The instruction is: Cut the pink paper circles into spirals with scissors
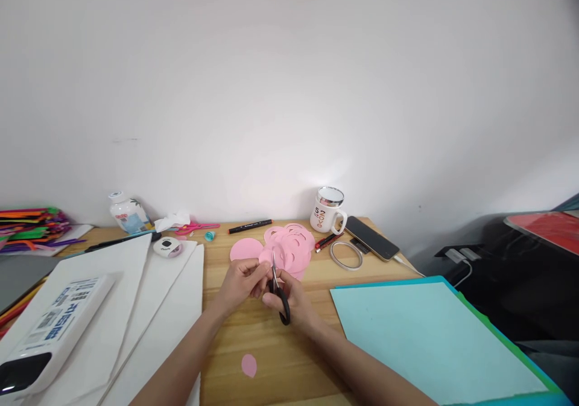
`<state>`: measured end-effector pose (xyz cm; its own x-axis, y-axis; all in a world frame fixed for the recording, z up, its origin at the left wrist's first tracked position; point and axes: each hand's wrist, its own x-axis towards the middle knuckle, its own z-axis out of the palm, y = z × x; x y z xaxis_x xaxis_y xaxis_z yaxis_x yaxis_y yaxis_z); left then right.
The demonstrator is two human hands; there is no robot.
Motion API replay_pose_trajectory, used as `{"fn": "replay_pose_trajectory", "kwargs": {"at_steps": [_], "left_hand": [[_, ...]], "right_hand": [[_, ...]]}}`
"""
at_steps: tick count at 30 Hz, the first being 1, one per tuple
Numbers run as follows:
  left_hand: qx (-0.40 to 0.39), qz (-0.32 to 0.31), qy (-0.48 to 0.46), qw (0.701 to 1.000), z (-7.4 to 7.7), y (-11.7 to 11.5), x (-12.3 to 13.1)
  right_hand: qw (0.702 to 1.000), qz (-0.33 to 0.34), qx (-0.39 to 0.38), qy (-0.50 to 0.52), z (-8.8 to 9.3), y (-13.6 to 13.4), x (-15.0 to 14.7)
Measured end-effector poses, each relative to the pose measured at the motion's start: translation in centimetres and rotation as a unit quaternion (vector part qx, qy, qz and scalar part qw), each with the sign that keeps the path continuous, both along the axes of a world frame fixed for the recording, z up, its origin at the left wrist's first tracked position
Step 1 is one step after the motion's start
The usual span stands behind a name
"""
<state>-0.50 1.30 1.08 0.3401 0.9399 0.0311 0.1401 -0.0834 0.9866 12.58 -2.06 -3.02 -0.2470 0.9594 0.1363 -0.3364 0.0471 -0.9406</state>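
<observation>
Black-handled scissors (284,306) are in my right hand (294,300), its fingers closed round the handles and the blades pointing away from me. My left hand (242,282) pinches a piece of pink paper (266,255) right beside the blades. Whether the blades are biting into the paper is too small to tell. Behind both hands lies a heap of pink paper cutouts (296,246), several with holes in them. A plain pink paper circle (245,249) rests left of the heap. Nearer to me, a small pink petal-shaped piece (248,365) lies on the wooden table (226,339).
White sheets (167,309) with a white box-like device (58,327) cover the left. Light-blue paper (425,339) lies at right. Along the back stand a bottle (131,213) and a mug (326,210), with a black marker (250,226), tape roll (346,255) and phone (371,238).
</observation>
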Motion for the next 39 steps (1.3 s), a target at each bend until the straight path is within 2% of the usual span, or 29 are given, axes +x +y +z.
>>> {"fn": "replay_pose_trajectory", "kwargs": {"at_steps": [13, 22, 28, 39], "left_hand": [[0.013, 0.001, -0.001, 1.000, 0.43, 0.02, -0.07], [0.036, 0.009, -0.030, 0.999, -0.14, 0.55, -0.54], [0.055, 0.059, -0.052, 0.995, 0.06, 0.52, -0.43], [0.059, 0.012, 0.003, 0.998, 0.52, 0.00, -0.19]], "right_hand": [[0.999, 0.000, -0.015, -0.029, 0.17, -0.05, 0.06], [0.999, 0.006, -0.038, -0.022, -0.30, -0.18, -0.05], [0.997, -0.007, -0.051, -0.056, 0.05, -0.32, -0.12], [0.999, 0.010, -0.034, -0.036, 0.17, -0.27, -0.01]]}}
